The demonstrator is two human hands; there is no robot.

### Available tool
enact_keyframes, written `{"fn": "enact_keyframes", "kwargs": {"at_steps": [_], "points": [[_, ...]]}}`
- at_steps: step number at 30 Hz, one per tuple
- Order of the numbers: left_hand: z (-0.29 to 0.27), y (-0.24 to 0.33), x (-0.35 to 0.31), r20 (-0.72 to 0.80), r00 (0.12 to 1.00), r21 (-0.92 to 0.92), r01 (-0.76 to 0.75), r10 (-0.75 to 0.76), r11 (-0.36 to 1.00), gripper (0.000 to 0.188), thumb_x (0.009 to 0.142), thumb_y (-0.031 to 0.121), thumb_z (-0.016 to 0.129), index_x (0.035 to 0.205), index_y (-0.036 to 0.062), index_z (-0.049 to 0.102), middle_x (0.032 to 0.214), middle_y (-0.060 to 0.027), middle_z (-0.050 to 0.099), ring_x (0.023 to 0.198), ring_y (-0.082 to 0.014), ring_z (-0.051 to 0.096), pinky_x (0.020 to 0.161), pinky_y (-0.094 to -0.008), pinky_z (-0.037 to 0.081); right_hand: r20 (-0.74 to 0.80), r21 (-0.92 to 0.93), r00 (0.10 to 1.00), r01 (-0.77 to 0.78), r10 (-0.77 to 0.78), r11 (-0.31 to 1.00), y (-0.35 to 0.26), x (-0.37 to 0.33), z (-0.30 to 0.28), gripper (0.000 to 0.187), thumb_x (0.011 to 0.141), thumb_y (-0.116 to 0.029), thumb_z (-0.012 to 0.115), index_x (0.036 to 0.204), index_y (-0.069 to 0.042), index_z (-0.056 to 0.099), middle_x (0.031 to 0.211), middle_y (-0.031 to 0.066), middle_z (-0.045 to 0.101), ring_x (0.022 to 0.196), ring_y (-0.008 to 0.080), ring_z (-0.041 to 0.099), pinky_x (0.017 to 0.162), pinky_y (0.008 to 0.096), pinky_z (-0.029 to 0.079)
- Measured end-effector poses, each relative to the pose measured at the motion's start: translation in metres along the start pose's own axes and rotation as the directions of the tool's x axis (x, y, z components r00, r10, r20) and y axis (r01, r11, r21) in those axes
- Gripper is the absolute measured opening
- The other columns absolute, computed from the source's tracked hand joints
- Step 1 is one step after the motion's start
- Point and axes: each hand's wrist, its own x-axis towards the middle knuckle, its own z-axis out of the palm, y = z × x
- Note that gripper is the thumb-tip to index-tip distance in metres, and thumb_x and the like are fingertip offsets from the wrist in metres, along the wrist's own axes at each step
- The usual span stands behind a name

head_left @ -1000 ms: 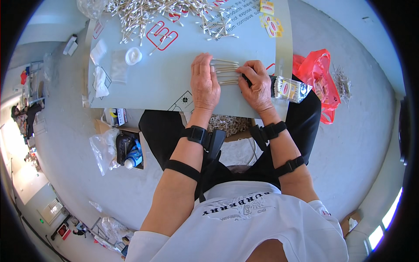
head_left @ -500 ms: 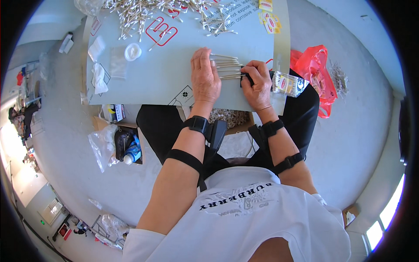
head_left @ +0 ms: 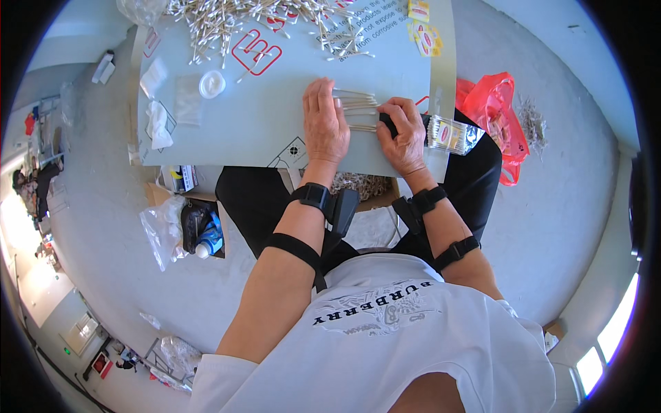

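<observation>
Several loose cotton swabs [head_left: 358,103] lie side by side on the grey board [head_left: 261,124], between my two hands. My left hand [head_left: 325,124] rests at their left ends, palm down, its fingers stretched out and close together; its thumb touches the swabs. At their right ends my right hand [head_left: 404,138] curls with bent fingers round a small black block [head_left: 387,124]; the fingertips' exact grip is partly hidden. Just right of that hand, a clear packet of cotton swabs [head_left: 447,134] with a yellow label lies at the board's edge.
A big heap of cotton swabs [head_left: 234,20] covers the far side. Left on the board are a round white container [head_left: 212,84], clear bags [head_left: 187,109] and a crumpled white tissue [head_left: 158,127]. Yellow labels [head_left: 425,39] lie far right. A red plastic bag [head_left: 492,113] stands beyond the right edge.
My right hand has shifted slightly at the swabs' right ends, and the swabs between the hands lie a little differently. My left hand has barely moved.
</observation>
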Motion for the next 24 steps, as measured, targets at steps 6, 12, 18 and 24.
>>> {"fn": "enact_keyframes", "kwargs": {"at_steps": [6, 12, 18, 24], "points": [[0.0001, 0.0000, -0.0010, 0.003, 1.000, -0.009, 0.008, -0.008, 1.000, 0.035, 0.091, 0.000, 0.050, 0.125, -0.0011, 0.046, 0.128, -0.0210, 0.050, 0.123, -0.0389, 0.045, 0.105, -0.0467, 0.038, -0.008, -0.056, 0.998, -0.058, 0.058, 0.997, -0.0034, 0.0009, 0.0016, 0.024, 0.074, -0.010, 0.071, 0.096, -0.005, 0.063, 0.106, 0.0125, 0.054, 0.094, 0.0333, 0.058, 0.081, 0.0416, 0.049], [-0.0004, 0.0008, -0.0005, 0.010, 1.000, 0.000, 0.003, -0.003, 1.000, 0.035, 0.090, -0.001, 0.050, 0.125, -0.0011, 0.046, 0.128, -0.0211, 0.050, 0.124, -0.0388, 0.045, 0.105, -0.0466, 0.038, 0.022, -0.056, 1.000, -0.015, 0.017, 0.998, -0.0018, 0.0002, -0.0008, 0.018, 0.073, -0.012, 0.074, 0.088, -0.005, 0.064, 0.105, 0.0114, 0.055, 0.093, 0.0308, 0.058, 0.080, 0.0404, 0.049], [0.0010, 0.0008, 0.0005, 0.013, 1.000, 0.020, -0.001, 0.000, 1.000, 0.035, 0.088, -0.002, 0.051, 0.123, -0.0003, 0.048, 0.128, -0.0199, 0.050, 0.124, -0.0387, 0.045, 0.105, -0.0465, 0.038, 0.032, -0.032, 0.999, 0.002, -0.001, 0.999, -0.0036, 0.0028, -0.0018, 0.016, 0.072, -0.012, 0.074, 0.082, -0.005, 0.064, 0.102, 0.0100, 0.056, 0.091, 0.0287, 0.058, 0.079, 0.0394, 0.048], [0.0034, -0.0019, 0.0007, 0.027, 0.999, 0.127, -0.029, 0.026, 0.992, 0.026, 0.086, 0.000, 0.055, 0.112, 0.0011, 0.056, 0.127, -0.0173, 0.052, 0.124, -0.0387, 0.045, 0.104, -0.0473, 0.038, 0.024, -0.018, 1.000, 0.006, -0.006, 1.000, -0.0029, 0.0040, -0.0018, 0.015, 0.072, -0.011, 0.074, 0.083, -0.005, 0.064, 0.099, 0.0101, 0.058, 0.086, 0.0274, 0.059, 0.076, 0.0391, 0.049]]}}
